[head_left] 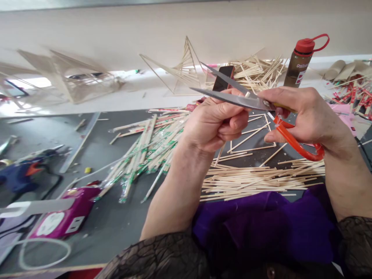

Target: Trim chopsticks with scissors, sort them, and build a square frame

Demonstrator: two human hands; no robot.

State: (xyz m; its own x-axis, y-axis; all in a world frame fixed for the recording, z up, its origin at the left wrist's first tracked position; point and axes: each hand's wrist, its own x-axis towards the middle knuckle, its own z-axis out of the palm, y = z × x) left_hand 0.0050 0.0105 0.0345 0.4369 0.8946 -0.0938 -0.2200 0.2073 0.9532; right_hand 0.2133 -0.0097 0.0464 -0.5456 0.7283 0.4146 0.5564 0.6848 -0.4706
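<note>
My right hand [302, 114] grips orange-handled scissors [232, 95] with the blades apart, pointing left. My left hand [216, 124] is closed in a fist just under the blades and pinches a short thin wooden stick [247, 94] whose end sits between them. Below both hands, a loose bundle of bare wooden sticks [258, 180] lies on the dark table [122, 217]. My lap is covered by purple cloth [261, 224].
Wrapped chopsticks [145, 153] lie in a heap at centre left. A pink box [62, 217] and a blue glue gun [23, 174] sit at the left. Stick-built frames [183, 71], a brown bottle with red cap [299, 60] and more stick piles [255, 71] stand behind.
</note>
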